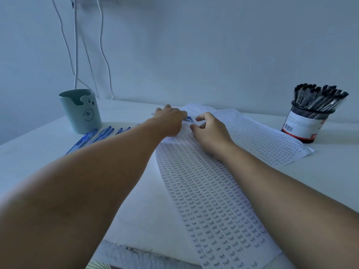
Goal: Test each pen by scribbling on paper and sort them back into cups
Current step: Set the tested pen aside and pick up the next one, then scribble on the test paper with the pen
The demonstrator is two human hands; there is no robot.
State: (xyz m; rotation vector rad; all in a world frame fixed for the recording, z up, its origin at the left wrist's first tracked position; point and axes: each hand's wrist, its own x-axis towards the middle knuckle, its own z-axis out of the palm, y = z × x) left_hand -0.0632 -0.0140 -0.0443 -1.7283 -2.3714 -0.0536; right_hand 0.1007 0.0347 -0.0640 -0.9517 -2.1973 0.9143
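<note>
Left hand (171, 118) grips a translucent blue ballpoint pen (188, 119) at the far end of the long handwriting-covered white paper sheet (209, 191). Right hand (210, 131), loosely curled, probably empty, should pin the sheet before scribbling on a bare patch.

left hand (171, 118) hides most of a blue pen (188, 119).

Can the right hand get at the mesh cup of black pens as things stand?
Probably yes. The right hand holds nothing, and only flat paper lies between it and the mesh cup, whose pens stand upright.
</note>
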